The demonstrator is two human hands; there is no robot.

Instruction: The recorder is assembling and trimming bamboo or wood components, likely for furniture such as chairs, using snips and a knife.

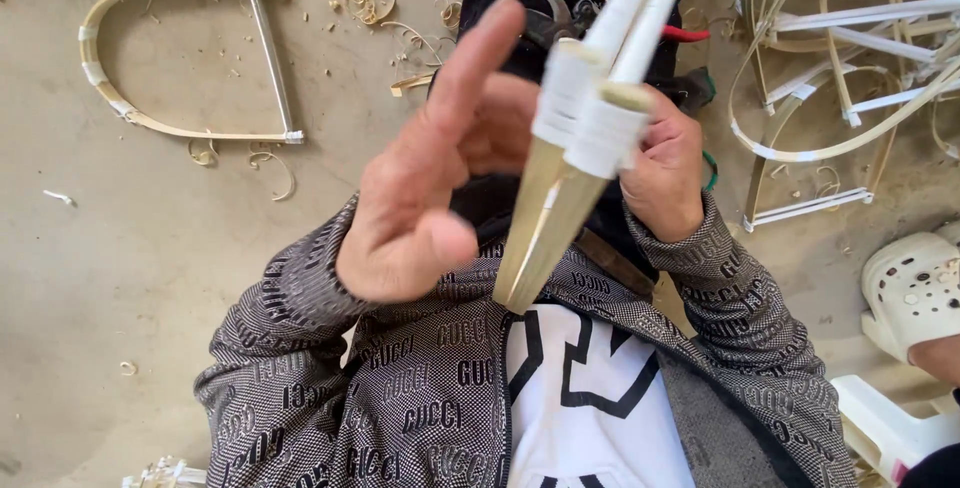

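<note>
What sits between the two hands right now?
In the head view, a bundle of bamboo strips bound with white tape stands between the open left hand and the right hand, which grips it at the taped joint.

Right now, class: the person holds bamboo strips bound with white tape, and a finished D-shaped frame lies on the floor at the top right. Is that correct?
Not quite. In the head view the D-shaped frame lies at the top left, not the top right. The rest holds: the right hand grips the bamboo strips bound with white tape.
</note>
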